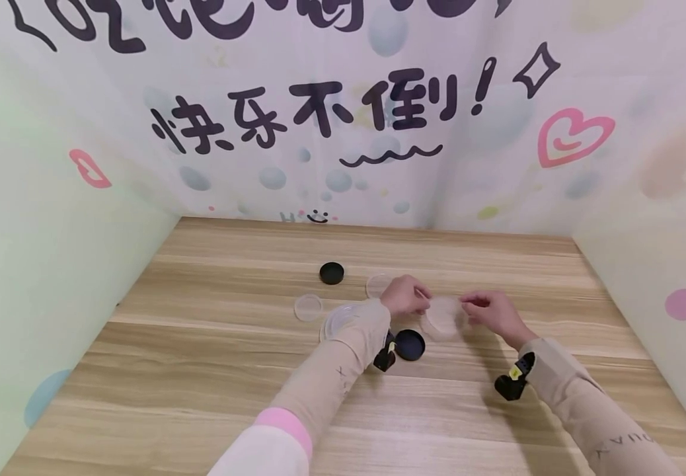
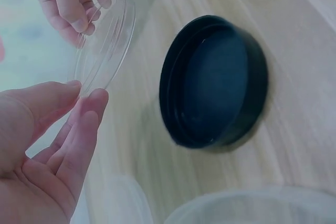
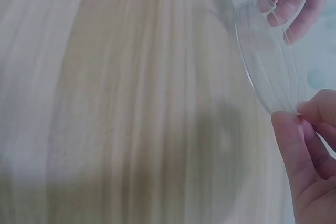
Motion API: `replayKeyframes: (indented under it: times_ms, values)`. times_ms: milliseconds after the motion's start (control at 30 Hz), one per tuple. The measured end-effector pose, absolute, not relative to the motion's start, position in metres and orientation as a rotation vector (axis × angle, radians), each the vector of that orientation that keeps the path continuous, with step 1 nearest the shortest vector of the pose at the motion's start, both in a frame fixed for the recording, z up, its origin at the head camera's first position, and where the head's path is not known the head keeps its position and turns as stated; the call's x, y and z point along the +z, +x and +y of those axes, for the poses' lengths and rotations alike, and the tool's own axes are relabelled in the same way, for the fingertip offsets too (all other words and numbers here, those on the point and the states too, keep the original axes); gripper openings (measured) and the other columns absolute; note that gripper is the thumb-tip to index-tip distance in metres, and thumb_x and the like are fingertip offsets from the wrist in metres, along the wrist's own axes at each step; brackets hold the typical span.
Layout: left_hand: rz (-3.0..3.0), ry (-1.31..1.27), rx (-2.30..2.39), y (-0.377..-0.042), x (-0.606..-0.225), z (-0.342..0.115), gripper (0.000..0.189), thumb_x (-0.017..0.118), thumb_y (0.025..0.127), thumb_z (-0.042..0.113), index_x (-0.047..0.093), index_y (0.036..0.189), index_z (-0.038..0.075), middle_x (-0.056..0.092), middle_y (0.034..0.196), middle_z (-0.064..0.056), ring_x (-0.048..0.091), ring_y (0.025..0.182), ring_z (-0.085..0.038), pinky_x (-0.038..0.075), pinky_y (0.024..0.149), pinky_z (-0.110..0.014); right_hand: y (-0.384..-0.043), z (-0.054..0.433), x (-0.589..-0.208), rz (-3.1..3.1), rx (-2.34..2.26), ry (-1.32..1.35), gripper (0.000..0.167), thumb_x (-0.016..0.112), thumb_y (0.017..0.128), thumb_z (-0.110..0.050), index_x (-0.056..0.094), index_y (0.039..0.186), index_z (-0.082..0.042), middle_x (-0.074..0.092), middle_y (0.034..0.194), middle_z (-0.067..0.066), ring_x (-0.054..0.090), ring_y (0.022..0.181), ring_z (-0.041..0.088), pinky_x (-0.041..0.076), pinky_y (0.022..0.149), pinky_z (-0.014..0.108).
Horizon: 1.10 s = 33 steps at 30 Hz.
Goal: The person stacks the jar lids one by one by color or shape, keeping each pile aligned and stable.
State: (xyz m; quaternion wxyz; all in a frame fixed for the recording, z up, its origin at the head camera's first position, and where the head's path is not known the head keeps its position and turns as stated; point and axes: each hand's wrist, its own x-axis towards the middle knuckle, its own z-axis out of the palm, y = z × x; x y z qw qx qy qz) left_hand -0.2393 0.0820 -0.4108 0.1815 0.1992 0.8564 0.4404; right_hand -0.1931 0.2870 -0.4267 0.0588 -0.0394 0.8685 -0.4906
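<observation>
Both hands hold a clear, shallow petri dish (image 1: 441, 320) by opposite edges, raised above the wooden table. My left hand (image 1: 406, 295) pinches its near rim between thumb and fingertips in the left wrist view. On the other side, my right hand (image 1: 495, 315) pinches the rim with thumb and index finger. Tilted up on edge in both wrist views, the dish (image 3: 266, 59) shows two thin rims lying close together. Below and beside the left hand, a round black lid (image 2: 220, 85) lies with its hollow side up.
Another black lid (image 1: 332, 273) lies farther back. Clear round pieces lie around the left arm: a small disc (image 1: 308, 307), one behind the left hand (image 1: 377, 285), and larger stacked dishes (image 1: 337, 321) partly hidden by the sleeve. Printed cloth walls (image 1: 367, 192) enclose the wooden table (image 1: 200, 370).
</observation>
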Motion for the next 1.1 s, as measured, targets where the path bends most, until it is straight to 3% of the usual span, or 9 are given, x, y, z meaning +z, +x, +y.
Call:
replayKeyframes:
  times_ms: [200,367,567,800,1100]
  values:
    - [2.423,0.561,1.284,-0.245,-0.409,0.074,0.017,0.065,0.077,0.001,0.067,0.094,0.000,0.067,0.075,-0.008,0.064,0.062,-0.016,0.049,0.051,-0.016,-0.200,0.279,-0.424,2.645,-1.505,-0.175,0.026,0.054,0.085,-0.003,0.056,0.105,0.014,0.058,0.100,0.028,0.058,0.083,0.028,0.053,0.066,0.033]
    - [2.423,0.567,1.306,-0.247,-0.402,0.064,0.016,0.064,0.077,0.001,0.066,0.094,-0.001,0.067,0.078,-0.009,0.064,0.062,-0.017,0.049,0.052,-0.017,-0.206,0.270,-0.418,2.645,-1.519,-0.199,0.024,0.055,0.085,-0.004,0.058,0.104,0.011,0.059,0.099,0.025,0.059,0.082,0.023,0.053,0.066,0.034]
    - [2.406,0.547,1.331,-0.250,-0.392,0.046,0.015,0.063,0.078,0.001,0.064,0.093,-0.003,0.065,0.080,-0.012,0.065,0.066,-0.024,0.052,0.057,-0.025,-0.213,0.252,-0.410,2.612,-1.556,-0.209,0.024,0.056,0.085,-0.004,0.058,0.104,0.011,0.059,0.100,0.025,0.059,0.082,0.022,0.052,0.068,0.039]
    - [2.319,0.492,1.406,-0.254,-0.386,0.019,0.013,0.061,0.078,-0.003,0.062,0.090,-0.008,0.062,0.077,-0.013,0.063,0.073,-0.033,0.052,0.068,-0.039,-0.220,0.226,-0.404,2.560,-1.585,-0.252,0.025,0.056,0.084,-0.001,0.057,0.103,0.014,0.058,0.097,0.027,0.058,0.080,0.021,0.053,0.065,0.033]
    - [2.356,0.477,1.321,-0.256,-0.380,-0.016,0.011,0.062,0.080,0.001,0.063,0.089,-0.005,0.061,0.076,-0.009,0.064,0.071,-0.029,0.053,0.065,-0.034,-0.227,0.195,-0.401,2.502,-1.551,-0.301,0.026,0.054,0.084,-0.001,0.055,0.105,0.014,0.057,0.099,0.027,0.057,0.083,0.027,0.053,0.065,0.029]
